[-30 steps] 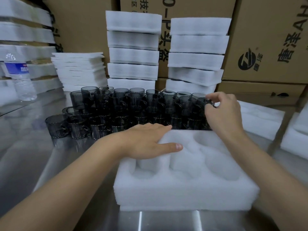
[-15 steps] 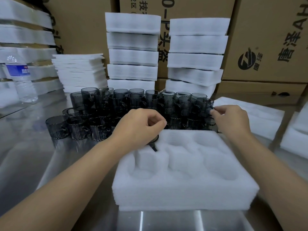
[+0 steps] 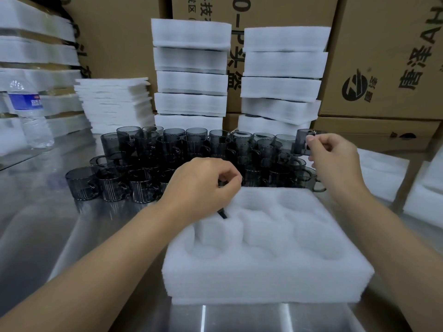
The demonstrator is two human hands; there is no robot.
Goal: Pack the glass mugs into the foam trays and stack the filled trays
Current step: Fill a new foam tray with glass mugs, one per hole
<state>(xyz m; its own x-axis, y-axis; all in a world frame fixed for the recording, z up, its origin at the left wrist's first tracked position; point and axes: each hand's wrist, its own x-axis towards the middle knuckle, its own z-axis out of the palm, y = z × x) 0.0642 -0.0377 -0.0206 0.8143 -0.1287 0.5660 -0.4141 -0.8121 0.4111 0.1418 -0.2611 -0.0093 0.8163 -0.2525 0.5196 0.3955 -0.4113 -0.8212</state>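
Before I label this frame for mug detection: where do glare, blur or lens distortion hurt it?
Head view: the steel table mirrors the room, with bright streaks at its bottom edge; the wide lens bows the cardboard boxes and foam stacks; the far-left foam looks soft; the dark glass mugs merge together; the left hand and right hand look sharp.

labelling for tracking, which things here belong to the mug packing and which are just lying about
In the job: right hand pinching a smoked glass mug; left hand gripping a second mug, mostly hidden; empty foam tray; mug cluster; stacked foam trays.
Lying about: water bottle; cardboard boxes.
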